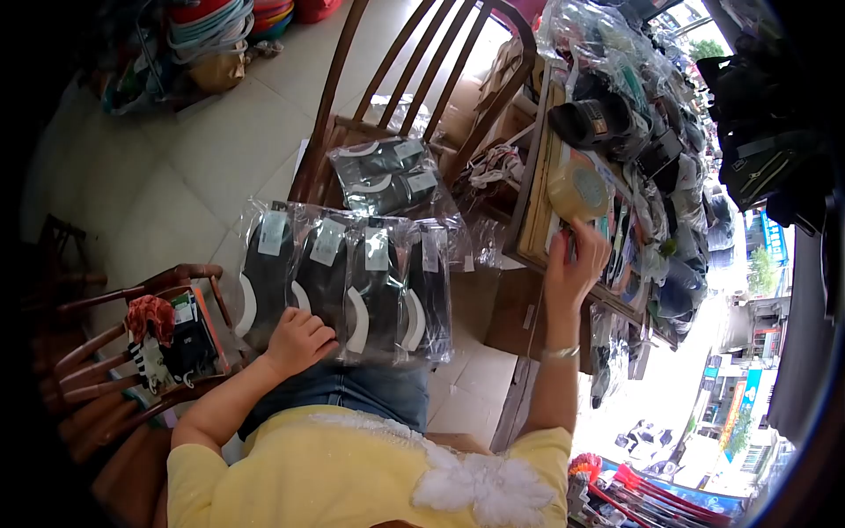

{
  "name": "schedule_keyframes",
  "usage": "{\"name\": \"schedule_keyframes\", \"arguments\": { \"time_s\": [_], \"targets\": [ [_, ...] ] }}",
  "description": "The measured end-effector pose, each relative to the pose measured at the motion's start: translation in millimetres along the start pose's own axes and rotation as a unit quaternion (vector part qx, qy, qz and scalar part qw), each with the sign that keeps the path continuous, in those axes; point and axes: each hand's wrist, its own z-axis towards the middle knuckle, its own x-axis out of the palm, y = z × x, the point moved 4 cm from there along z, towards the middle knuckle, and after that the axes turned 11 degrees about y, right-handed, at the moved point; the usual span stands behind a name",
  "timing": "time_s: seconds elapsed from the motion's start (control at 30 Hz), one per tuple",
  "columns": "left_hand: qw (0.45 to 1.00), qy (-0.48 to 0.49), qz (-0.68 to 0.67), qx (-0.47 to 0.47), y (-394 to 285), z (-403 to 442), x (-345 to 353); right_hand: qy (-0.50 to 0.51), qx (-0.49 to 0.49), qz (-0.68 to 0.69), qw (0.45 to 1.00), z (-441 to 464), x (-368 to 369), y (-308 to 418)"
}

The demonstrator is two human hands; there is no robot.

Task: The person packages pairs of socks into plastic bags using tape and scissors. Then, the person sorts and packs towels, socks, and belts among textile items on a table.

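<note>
A row of several dark socks with white curved patches and paper labels lies in a clear plastic pack point(339, 277) across my lap and the chair in front of me. My left hand point(302, 341) rests on the lower edge of this pack, fingers bent and lying on the plastic. Out to the right, my right hand point(576, 264) is at the table edge, its fingers bent together around something small I cannot make out. A roll of tape point(578, 191) stands right beyond its fingertips; whether they touch it I cannot tell.
More packed socks point(387, 176) lie on the wooden chair point(327, 114) ahead. The table point(535, 189) at the right is piled with plastic-wrapped goods point(673, 167). On my left, a smaller chair point(167, 282) bears a red cloth point(151, 319). A cardboard box point(513, 308) is under the table.
</note>
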Motion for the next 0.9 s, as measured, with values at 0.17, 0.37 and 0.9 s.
{"name": "schedule_keyframes", "arguments": {
  "time_s": [0.17, 0.37, 0.9],
  "targets": [
    [1.0, -0.013, 0.007, 0.009, -4, -4, -2, 0.085, -0.016, -0.175, 0.981, 65, 23, -15],
    [1.0, 0.0, 0.019, 0.012, -6, -5, -6, 0.104, -0.029, -0.249, 0.962, 87, 53, -46],
    [0.981, -0.098, -0.168, 0.025, -24, 20, -69, -0.003, -0.012, 0.232, 0.973, 57, -39, 58]
  ]
}}
